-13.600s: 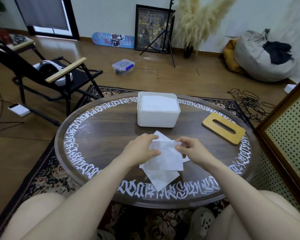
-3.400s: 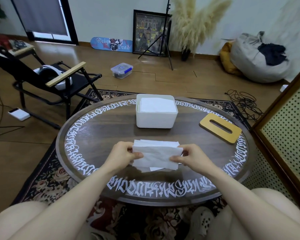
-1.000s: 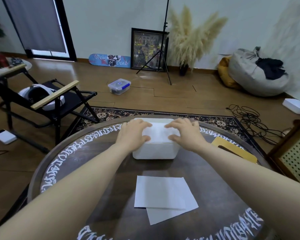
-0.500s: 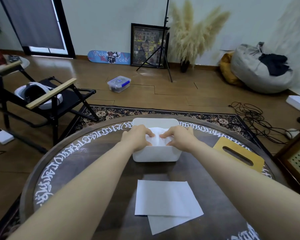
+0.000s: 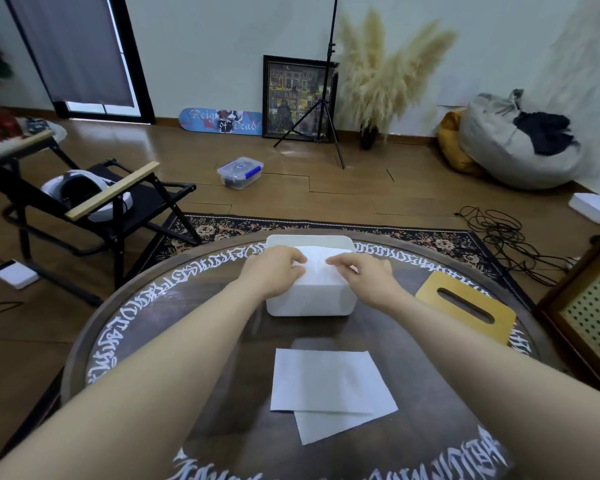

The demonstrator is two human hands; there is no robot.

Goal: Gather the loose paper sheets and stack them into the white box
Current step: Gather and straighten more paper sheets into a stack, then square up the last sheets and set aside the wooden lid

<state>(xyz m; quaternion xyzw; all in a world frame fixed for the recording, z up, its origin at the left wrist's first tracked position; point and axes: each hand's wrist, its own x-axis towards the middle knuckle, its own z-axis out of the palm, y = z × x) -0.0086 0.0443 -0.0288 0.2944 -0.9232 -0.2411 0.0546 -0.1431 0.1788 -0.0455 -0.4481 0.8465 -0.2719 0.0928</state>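
Both hands over the white box (image 5: 310,301) at table 12 o'clock: left hand (image 5: 274,270) and right hand (image 5: 368,277), fingers curled, pinching the paper stack (image 5: 317,268) in the box. Two loose sheets (image 5: 326,386) overlap at 6 o'clock; wooden lid (image 5: 465,306) at 2 o'clock.

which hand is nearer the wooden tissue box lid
Right. The right hand is over the white box, on the side facing the lid; the left hand is over the box's far side.

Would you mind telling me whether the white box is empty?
Not empty: white paper fills the white box to its rim under both hands.
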